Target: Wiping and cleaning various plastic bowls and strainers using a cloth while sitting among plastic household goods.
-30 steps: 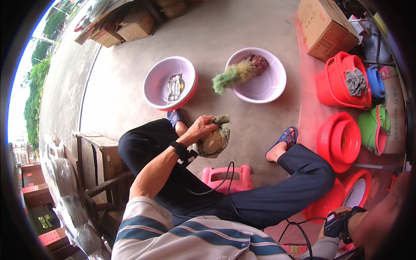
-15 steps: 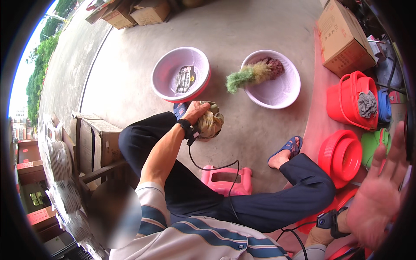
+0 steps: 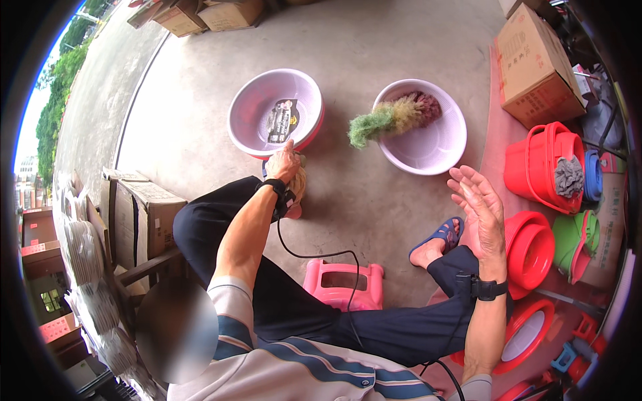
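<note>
- Grips?
- Left hand (image 3: 284, 164) curled round cloth bundle (image 3: 299, 182), between five and six o'clock of left basin (image 3: 250, 120); right hand (image 3: 483, 212) spread, empty.
- Risk?
- Cable (image 3: 315, 256) could snag stool (image 3: 342, 296), tugging bundle loose.

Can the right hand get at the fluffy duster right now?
Probably yes: the right hand looks open and empty, and the fluffy duster lies uncovered over the left rim of its purple basin, nothing visible blocking it.
</note>
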